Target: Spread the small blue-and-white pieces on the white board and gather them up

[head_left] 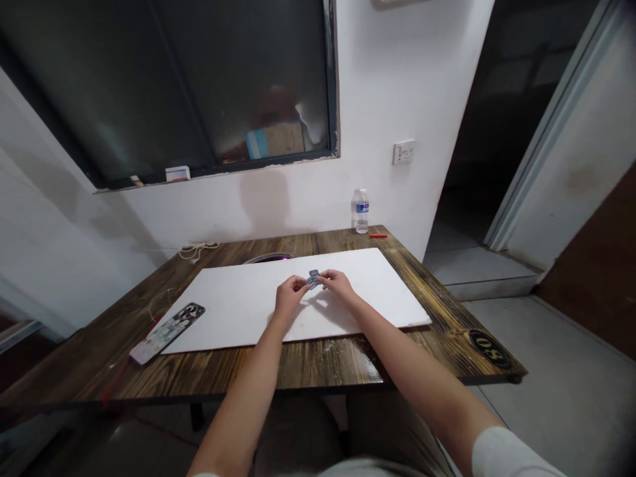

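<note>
Both my hands meet over the middle of a white board (238, 305) on the wooden table. Between them is a small blue-grey piece (313, 275) with a narrow, cross-like outline; it is too small to tell its kind. My left hand (290, 294) pinches its left side between thumb and fingers. On the other side, my right hand (336, 283) grips the piece with thumb and forefinger. The piece is held above the board, and shadows of my hands fall on the white surface. Parts of the piece are covered by my fingertips.
A phone in a patterned case (169, 331) lies across the board's left edge. Toward the back are a coiled white cable (197, 249), a round dark-rimmed object (268, 257) partly under the board, a plastic bottle (362, 212) and a red pen-like stick (378, 236). A round number plate (489, 349) sits at the right corner.
</note>
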The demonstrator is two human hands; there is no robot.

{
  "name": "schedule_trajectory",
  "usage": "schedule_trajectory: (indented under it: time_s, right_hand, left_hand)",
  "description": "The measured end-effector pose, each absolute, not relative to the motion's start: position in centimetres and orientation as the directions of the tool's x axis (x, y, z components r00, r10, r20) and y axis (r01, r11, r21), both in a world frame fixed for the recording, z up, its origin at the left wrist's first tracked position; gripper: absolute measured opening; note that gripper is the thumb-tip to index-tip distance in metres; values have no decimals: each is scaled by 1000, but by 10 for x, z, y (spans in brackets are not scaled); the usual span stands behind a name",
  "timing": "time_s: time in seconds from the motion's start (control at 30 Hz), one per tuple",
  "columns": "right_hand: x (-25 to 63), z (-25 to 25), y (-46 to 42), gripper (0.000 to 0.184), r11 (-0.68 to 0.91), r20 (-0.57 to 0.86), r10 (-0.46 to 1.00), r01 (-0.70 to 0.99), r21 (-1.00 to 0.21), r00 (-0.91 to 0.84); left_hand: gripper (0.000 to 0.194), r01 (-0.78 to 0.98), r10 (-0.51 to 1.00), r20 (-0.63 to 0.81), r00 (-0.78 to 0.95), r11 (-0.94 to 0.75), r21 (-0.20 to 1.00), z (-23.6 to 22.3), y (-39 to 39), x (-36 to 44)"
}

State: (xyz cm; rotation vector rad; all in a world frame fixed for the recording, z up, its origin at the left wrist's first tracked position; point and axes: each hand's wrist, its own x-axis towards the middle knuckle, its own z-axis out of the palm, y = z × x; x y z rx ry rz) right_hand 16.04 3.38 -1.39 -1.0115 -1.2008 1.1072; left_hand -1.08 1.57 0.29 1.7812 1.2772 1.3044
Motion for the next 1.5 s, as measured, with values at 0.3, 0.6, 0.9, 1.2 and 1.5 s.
schedule_trajectory:
  time_s: [0.3, 0.6, 0.9, 1.2, 1.5]
  right_hand:
    - [158, -9, 26, 32, 200, 220, 964, -135, -970, -152]
    - [157, -11, 27, 35, 197, 215, 956, -106, -975, -201]
    - [166, -14, 36, 36, 137, 135, 991, -157, -978, 21]
    - [168, -16, 38, 31, 106, 93, 993, -187, -977, 79]
    - [167, -21, 38, 31, 129, 120, 990, -140, -982, 68]
  left_hand:
    - [35, 355, 938, 348, 13, -329, 875, 2, 17, -14]
    - [38, 340, 932, 362, 2, -341, 876, -1, 18, -12]
    - [16, 565, 901, 361, -240, -172, 807, 1, 26, -32]
    - [25, 985, 961, 276, 10, -58, 165, 4, 8, -31]
    - [20, 983, 959, 250, 138, -163, 85, 7, 7, -27]
